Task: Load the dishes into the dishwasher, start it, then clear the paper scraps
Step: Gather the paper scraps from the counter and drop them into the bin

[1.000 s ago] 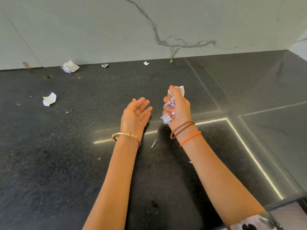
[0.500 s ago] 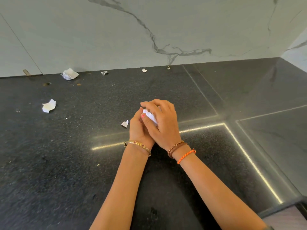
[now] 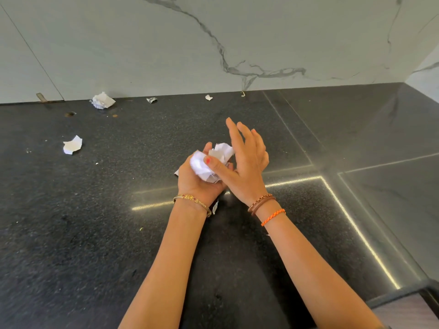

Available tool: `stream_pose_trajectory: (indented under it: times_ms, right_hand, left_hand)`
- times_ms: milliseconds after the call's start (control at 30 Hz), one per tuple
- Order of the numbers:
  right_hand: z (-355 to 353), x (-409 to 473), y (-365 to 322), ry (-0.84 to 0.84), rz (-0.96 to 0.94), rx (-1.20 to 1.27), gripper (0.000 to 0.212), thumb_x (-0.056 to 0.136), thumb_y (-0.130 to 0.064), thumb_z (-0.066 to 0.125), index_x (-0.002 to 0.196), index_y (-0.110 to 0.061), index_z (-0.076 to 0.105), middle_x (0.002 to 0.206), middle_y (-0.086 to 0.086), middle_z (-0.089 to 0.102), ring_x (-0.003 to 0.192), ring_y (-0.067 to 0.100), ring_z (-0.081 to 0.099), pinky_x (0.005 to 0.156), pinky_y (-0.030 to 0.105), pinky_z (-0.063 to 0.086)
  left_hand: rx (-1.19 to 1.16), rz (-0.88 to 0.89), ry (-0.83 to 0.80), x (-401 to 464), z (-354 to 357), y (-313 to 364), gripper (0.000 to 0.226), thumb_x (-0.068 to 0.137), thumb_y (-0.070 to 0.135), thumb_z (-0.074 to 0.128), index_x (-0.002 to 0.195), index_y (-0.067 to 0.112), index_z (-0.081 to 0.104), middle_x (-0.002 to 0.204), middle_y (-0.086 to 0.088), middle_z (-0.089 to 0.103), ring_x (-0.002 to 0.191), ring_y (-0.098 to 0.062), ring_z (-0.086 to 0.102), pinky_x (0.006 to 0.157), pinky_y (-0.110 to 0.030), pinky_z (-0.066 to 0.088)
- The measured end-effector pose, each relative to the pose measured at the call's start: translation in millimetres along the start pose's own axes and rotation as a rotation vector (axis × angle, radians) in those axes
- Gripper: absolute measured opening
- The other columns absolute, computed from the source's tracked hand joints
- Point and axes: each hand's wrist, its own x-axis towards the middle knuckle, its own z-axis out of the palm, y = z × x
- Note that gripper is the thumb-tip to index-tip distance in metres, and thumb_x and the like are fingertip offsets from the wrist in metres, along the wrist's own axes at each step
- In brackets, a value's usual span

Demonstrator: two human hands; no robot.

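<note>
Black speckled desk (image 3: 95,233): crumpled paper wad (image 3: 102,101) by back wall, torn scrap (image 3: 72,145) left, foil bit (image 3: 151,100), small white scrap (image 3: 208,97) at rear.

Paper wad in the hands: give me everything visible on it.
The paper wad is white, crumpled paper bunched into a loose ball of several scraps, with one flatter greyish piece sticking up at its top right. It sits cupped in the left hand, whose fingers curl round it from below, held above the black countertop. The right hand has its thumb pressed on the wad's front, its fingers spread straight and clear of the paper.
</note>
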Motion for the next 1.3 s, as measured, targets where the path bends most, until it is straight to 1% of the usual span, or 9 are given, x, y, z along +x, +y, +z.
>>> stream_pose_trajectory:
  times_ms: [167,333,467,600,667,800,1100,1233,1300]
  right_hand:
    - [-17,-2,4,0.177,0.071,0.292,0.062,0.078,-0.059,0.029,0.130,-0.029,0.046,0.131,-0.013,0.043,0.131,0.011,0.031,0.108,0.018,0.024]
    - [-29,-27,36,0.102,0.187,0.185,0.065,0.077,-0.059,0.032,0.112,-0.015,0.064,0.120,-0.001,0.059,0.122,0.017,0.045,0.104,0.038,0.037]
    - [-34,-60,43,-0.045,0.233,0.000,0.063,0.081,-0.057,0.036,0.122,-0.013,0.058,0.134,0.004,0.049,0.131,0.016,0.035,0.110,0.028,0.026]
    - [-46,-98,39,0.074,0.129,-0.176,0.060,0.085,-0.052,0.037,0.125,-0.013,0.057,0.137,0.004,0.048,0.133,0.017,0.036,0.106,0.023,0.025]
    - [-45,-107,36,-0.072,0.170,-0.157,0.068,0.084,-0.056,0.034,0.137,-0.015,0.044,0.147,0.004,0.036,0.138,0.015,0.026,0.107,0.018,0.018]
    - [-25,-100,28,-0.300,0.016,-0.371,0.087,0.079,-0.067,0.020,0.146,-0.012,0.022,0.153,0.015,0.016,0.143,0.026,0.010,0.115,0.034,0.009]
    - [45,-29,-5,-0.471,-0.239,-0.351,0.076,0.091,-0.051,0.044,0.148,-0.012,0.013,0.155,0.016,0.006,0.144,0.027,0.003,0.116,0.032,0.005]
    - [79,8,-20,-0.549,-0.274,-0.287,0.061,0.091,-0.044,0.050,0.141,-0.012,0.034,0.145,0.016,0.029,0.137,0.028,0.025,0.108,0.032,0.026]
    - [94,27,-29,-0.421,-0.473,-0.331,0.040,0.083,-0.038,0.064,0.111,-0.010,0.060,0.109,0.014,0.056,0.102,0.029,0.055,0.076,0.034,0.045]
  left_hand:
    - [-0.103,-0.042,0.003,-3,-1,2,0.023,0.092,0.029,0.041,0.093,0.015,0.059,0.079,-0.013,0.069,0.073,-0.024,0.064,0.059,-0.026,0.055]
    - [-0.123,0.064,0.016,-6,1,10,0.023,0.092,0.025,0.042,0.090,0.012,0.060,0.076,-0.014,0.067,0.077,-0.026,0.059,0.055,-0.030,0.057]
    - [-0.153,0.085,-0.015,-8,-3,19,0.029,0.094,0.030,0.038,0.088,0.011,0.059,0.066,-0.011,0.069,0.079,-0.024,0.057,0.053,-0.028,0.056]
    - [-0.250,0.147,-0.065,-9,-13,34,0.020,0.089,0.016,0.041,0.082,0.006,0.057,0.081,-0.008,0.061,0.078,-0.022,0.054,0.052,-0.028,0.054]
    - [-0.270,0.201,-0.028,-9,-16,39,0.024,0.092,0.017,0.040,0.086,0.003,0.058,0.088,-0.010,0.060,0.080,-0.025,0.056,0.060,-0.032,0.053]
    - [-0.276,0.240,-0.007,-12,-13,42,0.026,0.093,0.018,0.040,0.094,0.000,0.059,0.092,-0.016,0.061,0.081,-0.030,0.058,0.064,-0.035,0.055]
    - [-0.247,0.355,0.028,-23,-14,80,0.022,0.083,0.015,0.048,0.098,0.003,0.058,0.099,-0.017,0.062,0.090,-0.033,0.059,0.074,-0.036,0.052]
    - [-0.266,0.433,0.034,-20,-19,115,0.028,0.088,0.020,0.044,0.111,0.010,0.055,0.113,-0.010,0.059,0.097,-0.029,0.060,0.076,-0.036,0.051]
    - [-0.294,0.472,0.052,-17,-24,124,0.028,0.091,0.022,0.042,0.112,0.008,0.054,0.111,-0.011,0.058,0.097,-0.028,0.058,0.076,-0.035,0.051]
